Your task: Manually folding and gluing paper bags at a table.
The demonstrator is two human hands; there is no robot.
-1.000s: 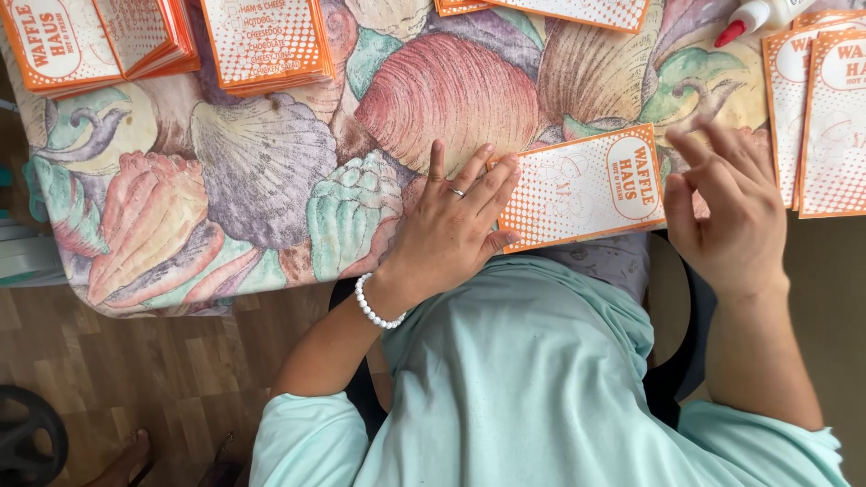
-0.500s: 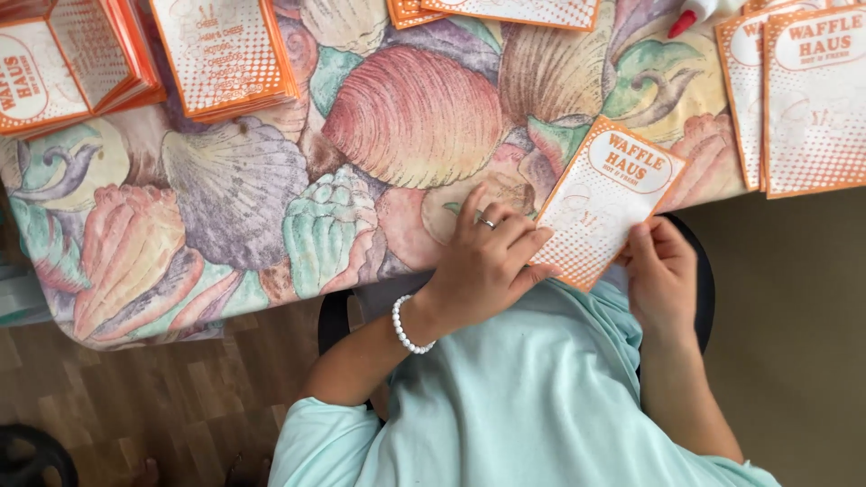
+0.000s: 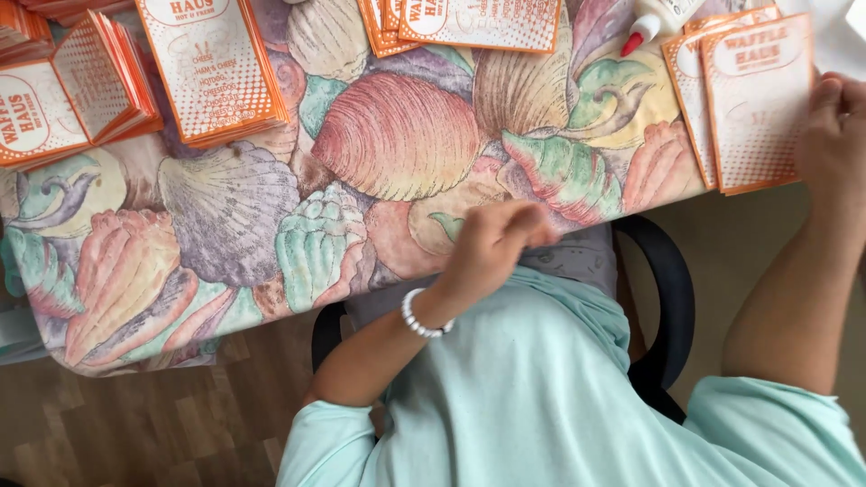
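Right hand [image 3: 834, 126] touches orange card stack [image 3: 753, 99].

Card stacks ring the table [image 3: 225, 271]: one pile [image 3: 212, 68] at eleven o'clock, a fanned stack [image 3: 63, 108] at ten, another [image 3: 478, 22] at twelve. A glue bottle [image 3: 654, 20] lies at one, the right hand [image 3: 834, 135] apparently resting on cards [image 3: 753, 99] at two, the left hand [image 3: 496, 248] at centre.
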